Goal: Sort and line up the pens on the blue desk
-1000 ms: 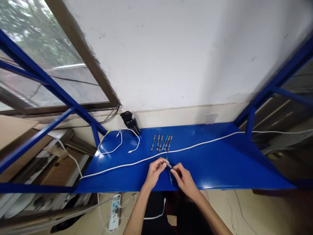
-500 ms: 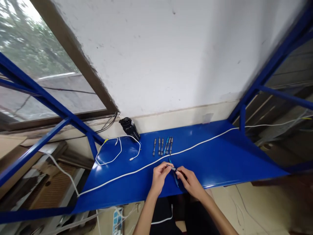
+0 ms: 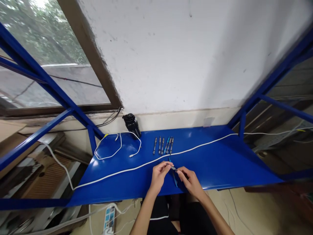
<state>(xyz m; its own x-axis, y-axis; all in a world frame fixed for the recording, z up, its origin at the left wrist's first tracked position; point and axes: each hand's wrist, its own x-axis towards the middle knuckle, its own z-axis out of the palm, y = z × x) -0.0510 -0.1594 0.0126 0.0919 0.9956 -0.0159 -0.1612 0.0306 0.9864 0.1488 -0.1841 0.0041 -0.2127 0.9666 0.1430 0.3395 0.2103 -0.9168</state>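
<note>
My left hand (image 3: 159, 177) is closed in a pinch around a grey pen (image 3: 173, 167) over the front of the blue table. My right hand (image 3: 189, 180) is pinched at the pen's other end; whether it grips the pen itself or a small part of it is too small to tell. Beneath and between my hands a blue pen (image 3: 175, 180) lies on the table, partly hidden. Beyond the white cable several grey pens (image 3: 160, 145) lie in a row, with a blue pen (image 3: 166, 145) among them.
A white cable (image 3: 202, 144) crosses the blue table (image 3: 220, 166) from side to side. At the back left stands a black bottle (image 3: 132, 125) beside a looped white charging cable (image 3: 107, 158). Blue frame posts (image 3: 91, 138) rise at both ends. On the floor lies a power strip (image 3: 109, 220).
The head view has shifted slightly. Both hands stay almost in place; a dark stretch at the right end of the held pen shows less now, and the blue pen beneath shows more clearly.
</note>
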